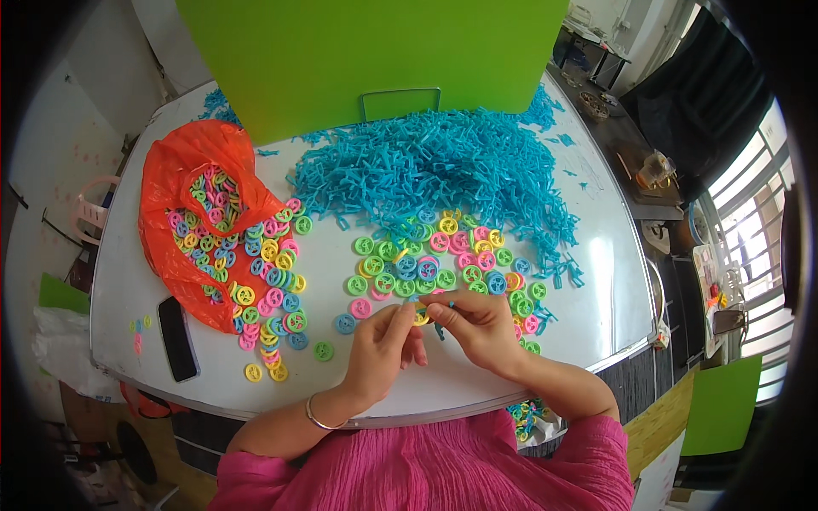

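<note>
Here we are at the white, smooth-topped table (588,315), all the action just inside its near edge, around the middle. The left hand (381,345) has thumb and fingertips drawn narrow, pinching the small, round yellow plastic wheel (421,320). In from the other side comes the right hand (487,330), thumb and forefinger close together on that same wheel, lower fingers curled. Bits of blue show at the fingertips, and a dark blue piece (440,331) peeks out beneath the right thumb; whether it's gripped or only lying there, I can't tell.

Delicate stuff, this! I'd call for the left hand to hold by the rim, leaving the centre clear, while the right does the fine work. Squeeze too hard and a piece this small could well flip away, so low over the tabletop is the sensible place.

Supplies are handy: loose multicoloured plastic wheels (383,284) just beyond the fingertips, and the big tangled heap of blue plastic pieces (443,162) toward the far edge. Tangled bits probably lift best one at a time. Over by the left edge, the crinkled red plastic bag (162,170) spills more wheels.
</note>
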The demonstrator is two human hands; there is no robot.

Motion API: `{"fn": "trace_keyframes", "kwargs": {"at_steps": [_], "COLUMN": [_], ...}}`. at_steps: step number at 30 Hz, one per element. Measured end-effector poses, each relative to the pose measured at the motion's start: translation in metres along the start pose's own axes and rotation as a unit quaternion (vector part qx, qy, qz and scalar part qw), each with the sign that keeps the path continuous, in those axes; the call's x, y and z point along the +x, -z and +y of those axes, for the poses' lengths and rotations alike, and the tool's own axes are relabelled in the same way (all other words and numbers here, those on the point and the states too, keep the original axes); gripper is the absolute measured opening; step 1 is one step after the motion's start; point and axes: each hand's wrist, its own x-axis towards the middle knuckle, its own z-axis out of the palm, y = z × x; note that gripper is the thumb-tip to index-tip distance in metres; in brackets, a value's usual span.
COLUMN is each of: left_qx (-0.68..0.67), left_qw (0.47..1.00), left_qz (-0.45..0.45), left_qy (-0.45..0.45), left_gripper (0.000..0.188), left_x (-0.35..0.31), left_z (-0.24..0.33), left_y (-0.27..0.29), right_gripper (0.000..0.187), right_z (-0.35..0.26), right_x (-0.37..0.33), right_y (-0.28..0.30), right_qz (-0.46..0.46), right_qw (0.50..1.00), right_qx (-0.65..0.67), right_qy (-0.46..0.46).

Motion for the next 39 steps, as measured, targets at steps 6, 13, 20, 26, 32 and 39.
{"fn": "trace_keyframes", "kwargs": {"at_steps": [6, 13, 20, 26, 32, 39], "left_qx": [0.179, 0.252, 0.145, 0.226, 0.487, 0.522], "left_qw": [0.974, 0.943, 0.981, 0.956, 0.767, 0.725], "left_qz": [0.016, -0.040, -0.024, -0.052, 0.161, 0.165], "left_qy": [-0.139, -0.213, -0.123, -0.181, -0.386, -0.418], "left_gripper": [0.037, 0.020, 0.018, 0.023, 0.027, 0.013], "left_x": [0.010, 0.017, 0.018, 0.018, 0.066, 0.073], "left_z": [0.004, 0.004, -0.010, -0.003, 0.007, 0.002], "left_y": [0.018, 0.020, 0.024, 0.013, 0.034, 0.040], "right_gripper": [0.033, 0.051, 0.048, 0.031, 0.019, 0.018], "right_z": [-0.015, -0.029, -0.030, -0.007, -0.008, -0.009], "right_x": [0.010, 0.005, 0.004, 0.012, 0.006, 0.016], "right_y": [0.009, 0.004, 0.020, 0.026, 0.029, 0.027], "right_qz": [-0.014, -0.024, -0.077, -0.082, -0.018, 0.004], "right_qw": [0.983, 0.944, 0.948, 0.950, 0.998, 0.996], "right_qx": [0.151, 0.276, -0.235, -0.144, 0.058, 0.088], "right_qy": [-0.100, -0.177, 0.203, 0.265, -0.002, 0.003]}}
